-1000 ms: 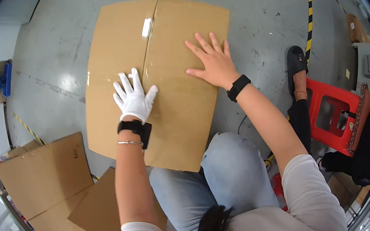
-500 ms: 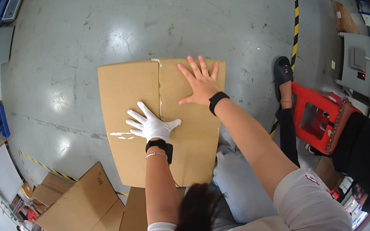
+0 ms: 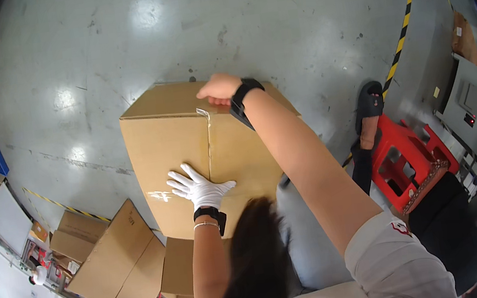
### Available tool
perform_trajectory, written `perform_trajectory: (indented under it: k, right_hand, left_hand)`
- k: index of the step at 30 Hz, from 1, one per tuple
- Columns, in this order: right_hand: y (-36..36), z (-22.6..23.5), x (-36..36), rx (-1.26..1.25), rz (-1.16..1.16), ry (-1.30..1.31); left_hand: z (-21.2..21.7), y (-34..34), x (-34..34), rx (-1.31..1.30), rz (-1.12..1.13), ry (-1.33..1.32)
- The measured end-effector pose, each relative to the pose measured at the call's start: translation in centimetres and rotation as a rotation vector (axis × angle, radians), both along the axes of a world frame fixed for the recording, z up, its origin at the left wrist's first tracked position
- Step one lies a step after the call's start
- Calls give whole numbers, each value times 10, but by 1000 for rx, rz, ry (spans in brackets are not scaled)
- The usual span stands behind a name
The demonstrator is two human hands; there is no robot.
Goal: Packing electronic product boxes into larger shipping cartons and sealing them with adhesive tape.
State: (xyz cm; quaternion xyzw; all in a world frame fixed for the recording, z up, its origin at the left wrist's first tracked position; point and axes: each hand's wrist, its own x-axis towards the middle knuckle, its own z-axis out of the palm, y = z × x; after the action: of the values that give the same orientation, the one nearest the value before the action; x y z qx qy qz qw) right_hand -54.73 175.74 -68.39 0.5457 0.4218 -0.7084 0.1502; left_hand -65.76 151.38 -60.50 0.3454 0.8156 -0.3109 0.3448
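A closed brown cardboard box stands on the floor in front of me, its far side now showing. A seam runs down its top, with a whitish, crumpled bit of tape at the far edge. My left hand, in a white glove, lies flat on the top with fingers spread, beside white marks. My bare right hand is at the far edge, just beyond the tape. Its fingers are curled in; whether anything is in them is hidden.
More cardboard boxes stand open at the lower left. To the right are a red plastic stool and a seated person's foot in a black shoe. Black-and-yellow floor tape runs past a grey cabinet.
My right hand has gone from lying spread on the box top to the far edge, with fingers curled. The left hand stays flat on the top. The view has shifted, baring the far side.
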Motion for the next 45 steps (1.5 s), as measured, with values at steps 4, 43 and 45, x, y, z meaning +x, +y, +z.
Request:
perform_trajectory:
  k: [4, 43, 45]
  right_hand:
    - [-4, -10, 21, 241, 58, 209]
    - [44, 46, -49, 596, 1315, 383]
    - [53, 43, -46, 463, 1197, 388]
  left_hand:
    - [-1, 4, 7, 3, -6, 20]
    - [-19, 114, 42, 98, 686, 249]
    - [-19, 111, 42, 112, 676, 260]
